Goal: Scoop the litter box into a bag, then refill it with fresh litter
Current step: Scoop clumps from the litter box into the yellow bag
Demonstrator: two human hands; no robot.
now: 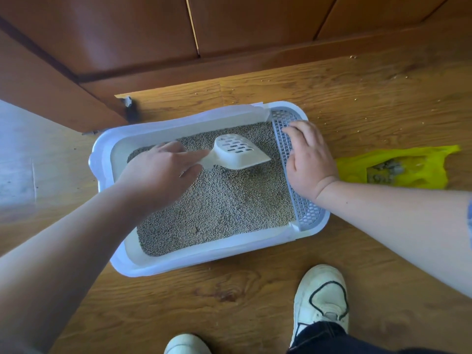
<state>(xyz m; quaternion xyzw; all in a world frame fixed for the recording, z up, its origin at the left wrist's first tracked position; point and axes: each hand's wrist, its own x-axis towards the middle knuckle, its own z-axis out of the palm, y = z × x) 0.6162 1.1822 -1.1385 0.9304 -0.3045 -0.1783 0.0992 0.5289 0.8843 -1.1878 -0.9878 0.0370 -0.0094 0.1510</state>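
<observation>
A pale blue litter box (178,264) lies on the wooden floor, filled with grey litter (217,200). My left hand (163,172) grips the handle of a white slotted scoop (237,152), whose bowl rests on the litter near the box's right side. My right hand (309,159) lies flat, fingers spread, on the grey perforated grate (306,213) along the box's right edge. A yellow plastic bag (421,172) lies on the floor right of the box, holding grey clumps (385,169).
Brown wooden cabinet doors (127,34) stand behind the box. Stray litter grains dot the floor (357,98) at the upper right. My two white shoes (321,295) are just in front of the box.
</observation>
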